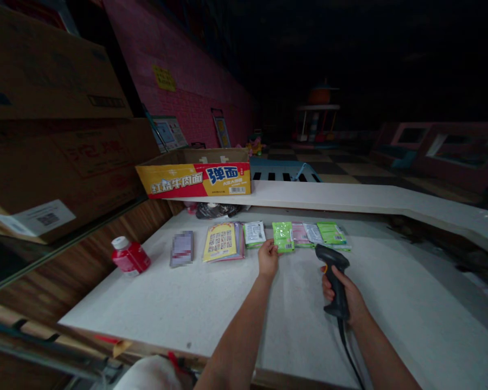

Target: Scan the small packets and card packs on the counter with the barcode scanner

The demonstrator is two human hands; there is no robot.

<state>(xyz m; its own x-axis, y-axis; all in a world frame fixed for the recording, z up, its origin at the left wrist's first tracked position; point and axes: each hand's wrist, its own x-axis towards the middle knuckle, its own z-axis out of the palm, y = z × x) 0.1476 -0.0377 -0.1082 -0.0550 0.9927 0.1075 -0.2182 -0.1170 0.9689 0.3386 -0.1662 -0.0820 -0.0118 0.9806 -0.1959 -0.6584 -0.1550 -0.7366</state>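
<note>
**A barcode scanner (335, 273) clenched in the right hand (345, 297), the left hand (267, 259) at a green sachet (283, 237)**

From the head camera, both forearms reach forward over a white speckled counter (126, 309). The right hand wraps the black scanner's handle, its nose tilted up and away, with a black cable (348, 357) trailing down from the butt. The left hand's fingertips (271, 246) sit at the sachet's lower left corner, but whether they are pinching it or only resting there cannot be told. The sachet lies in a loose row of flat packets across the far part of the counter, between a white-and-green packet (254, 234) and a pink packet (300, 234). A white packet (313, 234) and a second green packet (331, 233) overlap further right. Left of the row are a stack of yellow printed cards (222, 242) and a blurred packet (182, 248), with a red bottle (130, 256) with a white cap lying on its side near the left edge. Behind them, a black plastic bag (217, 210) sits below a raised white shelf (350, 197) carrying a yellow-and-red noodle carton (194, 173). Large cardboard boxes (52, 70) fill the left side, in front of a pink brick wall (183, 76).
</note>
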